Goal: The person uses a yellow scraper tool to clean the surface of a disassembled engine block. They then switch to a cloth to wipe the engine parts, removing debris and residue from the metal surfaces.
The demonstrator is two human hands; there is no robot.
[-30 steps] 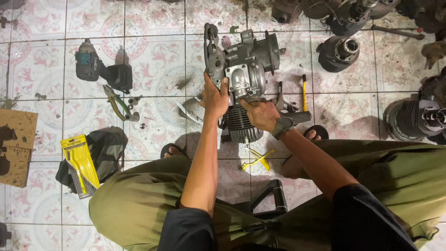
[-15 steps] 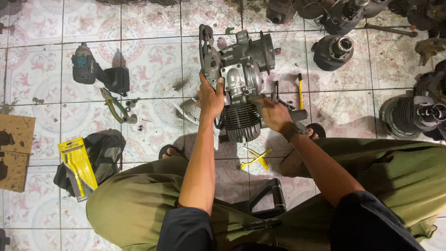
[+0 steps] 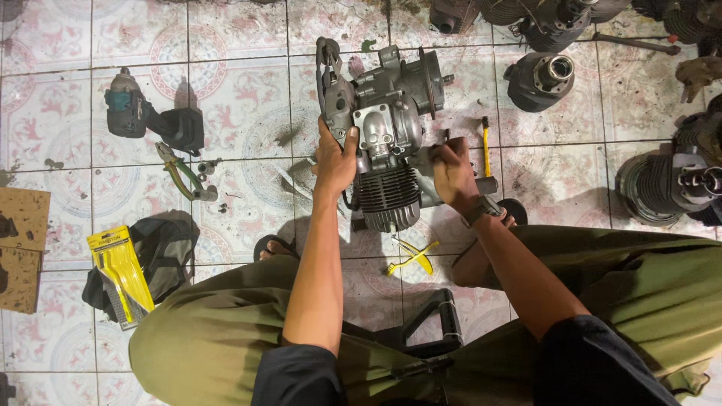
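Patterned floor tiles (image 3: pixel 241 98), stained with grease, carried everything. At the centre stood a small grey engine (image 3: pixel 383 131), its finned cylinder pointing toward the seated person. The left hand (image 3: pixel 336 158) gripped the casing at the engine's left side, thumb up on the housing and fingers closed round the edge. The right hand (image 3: pixel 453 171) was closed on the lower right part beside the fins; what exactly its fingers pinched could not be told.

Judging from that grip, the main risk was the engine rolling or tipping off its narrow base, since both hands held it at the sides and nothing showed beneath it to block it. Oily metal could let the left hand slide. A yellow-handled screwdriver (image 3: pixel 485 146) lay just beside the right hand, and a yellow tool (image 3: pixel 412 257) near the feet; either could be knocked or trapped underneath. Pliers (image 3: pixel 179 171) and a cordless impact driver (image 3: pixel 150 116) lay well apart to the left.
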